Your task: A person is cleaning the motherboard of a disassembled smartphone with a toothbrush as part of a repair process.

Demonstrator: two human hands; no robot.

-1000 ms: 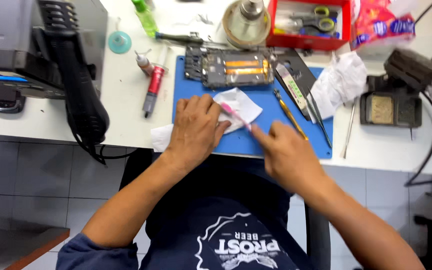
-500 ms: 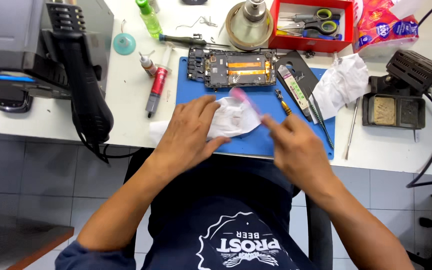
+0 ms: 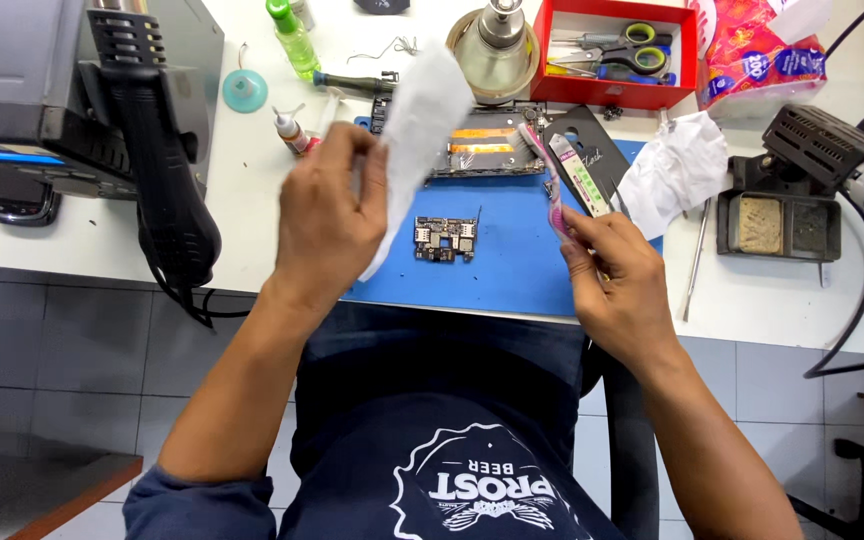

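Note:
My left hand (image 3: 327,220) is raised above the bench and pinches a white tissue (image 3: 414,130) that hangs up and away from the fingers. My right hand (image 3: 617,275) grips a pink toothbrush (image 3: 544,170) by its handle, bristles pointing away toward the opened phone frame (image 3: 477,145). A small circuit board (image 3: 444,238) lies bare on the blue work mat (image 3: 512,270), between the two hands and touched by neither.
A hot-air gun (image 3: 157,170) hangs on its station at the left. Further back stand a green bottle (image 3: 292,38), a small glue bottle (image 3: 290,128), a red tray with scissors (image 3: 612,50), a crumpled tissue (image 3: 674,172) and a soldering stand with sponge (image 3: 777,222).
My left hand has lifted the tissue off the mat, uncovering the small circuit board. My right hand has drawn the toothbrush back to the right.

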